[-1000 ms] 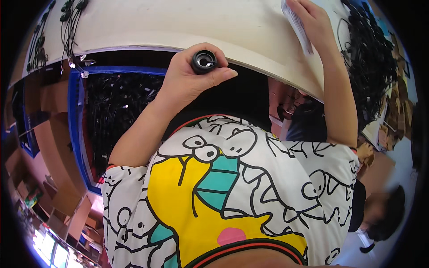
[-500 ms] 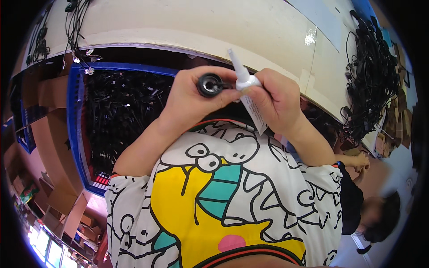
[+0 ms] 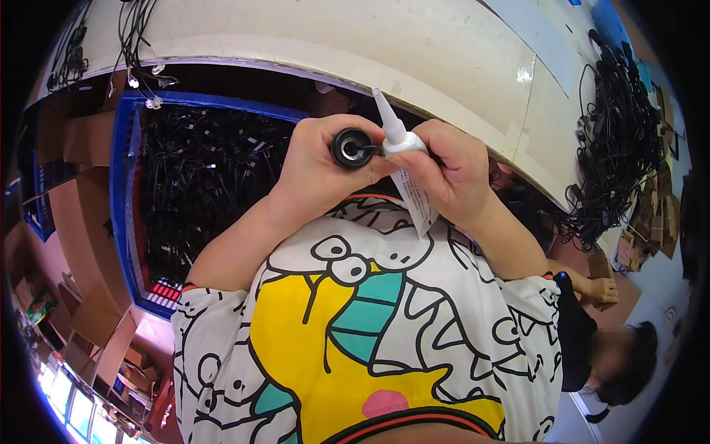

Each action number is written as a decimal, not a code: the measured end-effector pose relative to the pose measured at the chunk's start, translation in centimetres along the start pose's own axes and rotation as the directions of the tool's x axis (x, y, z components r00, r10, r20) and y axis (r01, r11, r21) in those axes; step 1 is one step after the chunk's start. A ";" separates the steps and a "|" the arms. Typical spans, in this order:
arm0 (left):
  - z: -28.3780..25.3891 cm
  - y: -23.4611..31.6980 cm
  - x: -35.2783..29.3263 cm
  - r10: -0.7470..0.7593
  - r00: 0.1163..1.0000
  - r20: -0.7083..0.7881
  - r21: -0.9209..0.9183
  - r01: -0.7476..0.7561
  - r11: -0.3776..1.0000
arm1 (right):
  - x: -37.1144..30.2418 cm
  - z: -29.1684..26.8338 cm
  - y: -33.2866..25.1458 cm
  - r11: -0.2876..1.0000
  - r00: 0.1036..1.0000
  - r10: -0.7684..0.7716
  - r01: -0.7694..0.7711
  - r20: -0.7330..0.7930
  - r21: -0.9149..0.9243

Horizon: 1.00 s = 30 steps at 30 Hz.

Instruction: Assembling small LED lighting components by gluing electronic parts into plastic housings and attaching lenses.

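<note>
My left hand [image 3: 309, 166] is closed around a black round part [image 3: 342, 149], whose open end faces up and shows a shiny ring inside. A thin dark strand runs from that opening toward the right hand. My right hand [image 3: 460, 169] grips a white glue tube [image 3: 414, 194] just below its collar, thumb pressed on it. The tube's long tapered nozzle [image 3: 386, 117] points up, tilted to the left, and its flat tail hangs down in front of my shirt. Both hands meet at the strand; their fingertips partly hide it.
A pale worktable [image 3: 296, 37] runs across the far side. Black cables [image 3: 617, 140] lie heaped on its right, with more cables [image 3: 133, 37] at the left edge. A blue crate [image 3: 122, 200] full of black cables stands at left. Another person's hand [image 3: 603, 290] shows at right.
My hands stay together, with the tube drawn slightly left and its nozzle tilted further left. The table and cables have shifted a little in view. The other person's hand now holds a brown piece.
</note>
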<state>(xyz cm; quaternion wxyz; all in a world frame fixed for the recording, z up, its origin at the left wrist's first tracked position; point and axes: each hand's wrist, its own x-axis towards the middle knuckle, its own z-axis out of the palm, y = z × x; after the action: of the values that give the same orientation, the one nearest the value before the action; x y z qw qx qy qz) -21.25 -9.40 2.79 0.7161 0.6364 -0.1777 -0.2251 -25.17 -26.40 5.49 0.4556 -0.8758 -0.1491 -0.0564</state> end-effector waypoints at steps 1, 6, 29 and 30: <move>0.0 0.0 0.0 -0.001 1.000 0.000 -0.002 0.001 1.000 | 0.0 0.0 0.1 1.000 1.000 -0.011 0.011 -0.004 0.014; 0.0 0.1 0.1 -0.022 1.000 0.023 -0.007 0.022 1.000 | 0.0 0.0 0.2 0.999 1.000 -0.009 0.009 0.003 0.040; 0.1 -0.1 1.1 -0.028 0.993 0.116 -0.075 0.037 0.997 | 0.4 -1.3 0.5 0.992 0.995 0.055 -0.064 0.081 0.108; 0.0 0.0 1.2 -0.037 0.990 0.137 -0.101 0.051 0.994 | 0.5 -1.8 0.0 0.992 0.995 0.053 -0.062 0.083 0.106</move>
<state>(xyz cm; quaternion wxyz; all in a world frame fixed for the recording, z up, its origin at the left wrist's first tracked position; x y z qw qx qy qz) -20.28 -10.10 2.72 0.7296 0.5850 -0.1999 -0.2924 -24.64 -27.74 6.63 0.4975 -0.8553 -0.1446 -0.0001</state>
